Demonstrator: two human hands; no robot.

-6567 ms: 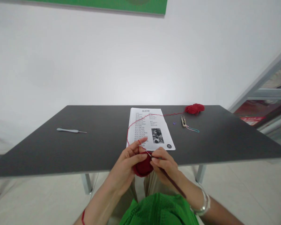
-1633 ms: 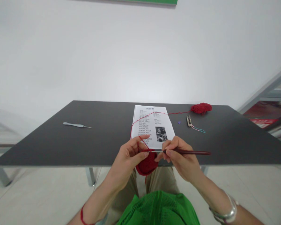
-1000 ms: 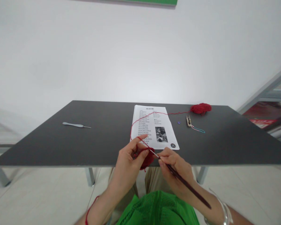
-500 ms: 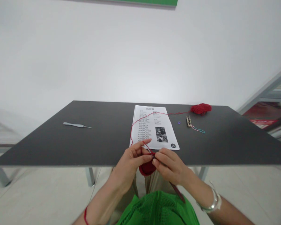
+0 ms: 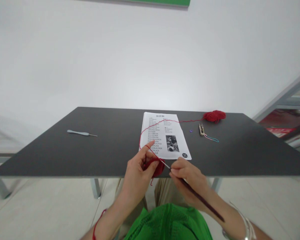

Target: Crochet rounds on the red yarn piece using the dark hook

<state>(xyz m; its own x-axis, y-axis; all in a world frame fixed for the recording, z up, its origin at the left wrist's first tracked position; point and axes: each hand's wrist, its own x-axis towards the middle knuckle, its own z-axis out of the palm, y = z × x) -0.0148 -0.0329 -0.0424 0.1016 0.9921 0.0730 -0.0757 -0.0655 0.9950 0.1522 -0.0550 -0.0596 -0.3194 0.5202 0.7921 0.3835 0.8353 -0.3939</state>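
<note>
Starting at the left, we have a pale grey tool with a thin metal tip (image 5: 79,133) lying alone on the black, flat-topped bench (image 5: 110,146), its tip pointing right. Next comes our left hand (image 5: 136,173), a red cord (image 5: 97,226) round its wrist, and its grip is closed, thumb and fingers pinching the round, dark red yarn piece (image 5: 159,169) at the bench's near edge. Our index finger is up, and over it runs a thin red strand of yarn (image 5: 140,137), slanting down to the top of the piece.

Just beyond our fingers we find the white printed paper sheets (image 5: 182,143), stacked, with a black-and-white picture at the lower right. And here is the slim hook with a dark reddish-brown handle (image 5: 202,200): its silvery shaft meets the piece's top edge, its handle slants down to the right. Our right hand (image 5: 188,175) has its grip closed around that hook, fingertips near the shaft, pale bracelets (image 5: 248,230) on the wrist.

Further right, a small purple ring (image 5: 191,131) sits beside the sheets, then small metal snips (image 5: 201,129) with a pink-and-turquoise cord loop (image 5: 212,138). Behind them, we spot the fluffy red yarn bundle (image 5: 214,116), its strand trailing left across the paper.
</note>
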